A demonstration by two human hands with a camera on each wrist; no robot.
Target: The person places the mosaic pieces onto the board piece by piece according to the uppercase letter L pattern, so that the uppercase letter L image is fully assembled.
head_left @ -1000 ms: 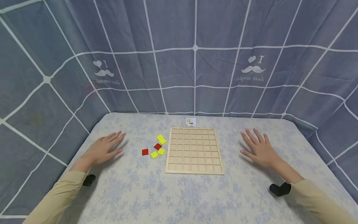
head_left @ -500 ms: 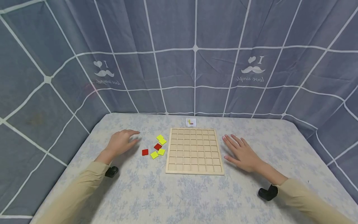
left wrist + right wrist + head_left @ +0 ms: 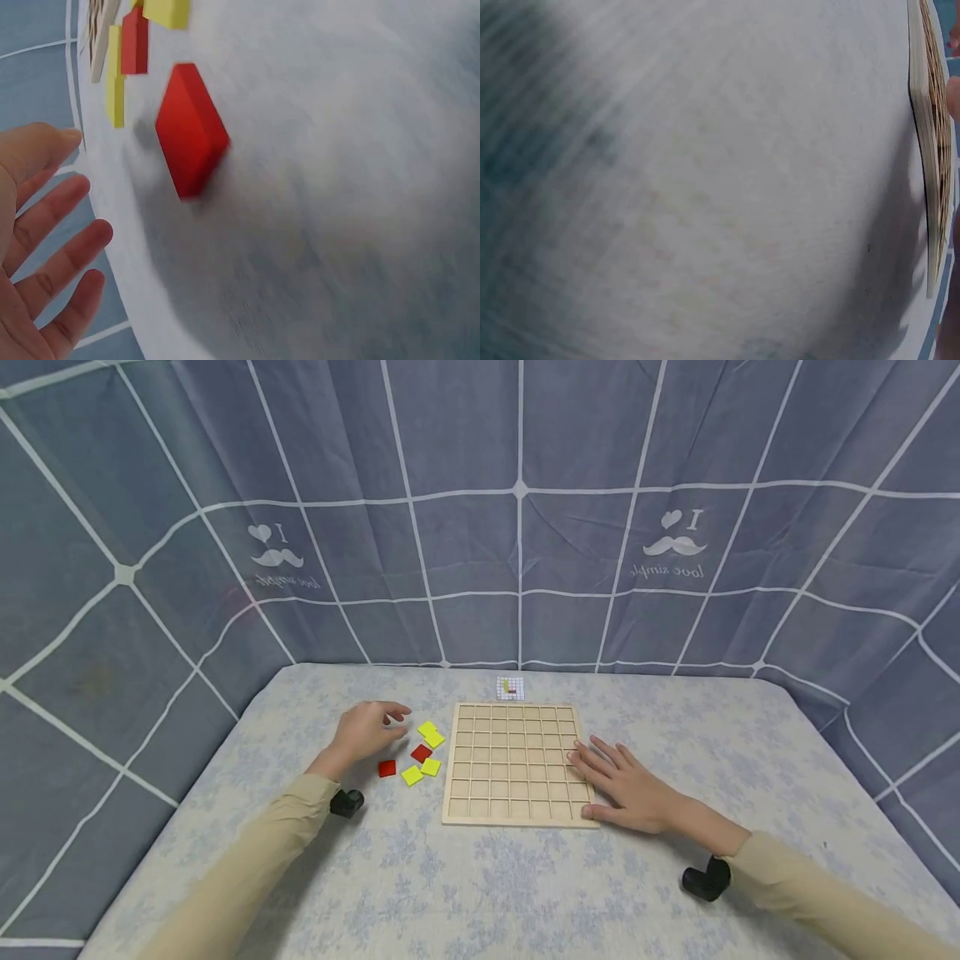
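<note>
My left hand (image 3: 366, 729) hovers with loosely bent fingers just left of a small group of flat square tiles and holds nothing. Nearest to it are a red tile (image 3: 387, 768), a second red tile (image 3: 422, 753) and a yellow tile (image 3: 427, 728). More yellow tiles (image 3: 412, 776) lie close by. In the left wrist view the fingers (image 3: 64, 255) are spread apart, away from the red tile (image 3: 189, 133). A wooden grid board (image 3: 521, 823) lies right of the tiles. My right hand (image 3: 630, 789) is at its right edge, fingers extended over the rim; contact is hard to tell.
A small printed grid card (image 3: 511, 688) with yellow and red marks lies behind the board. Patterned cloth covers the table (image 3: 480, 893). A grey-blue checked curtain (image 3: 465, 543) encloses the back and sides. Black wrist devices (image 3: 707, 880) sit at both cuffs.
My left hand has moved right toward the tiles, its fingers bending. My right hand has moved left to the board's right edge. The tiles and board have stayed in place.
</note>
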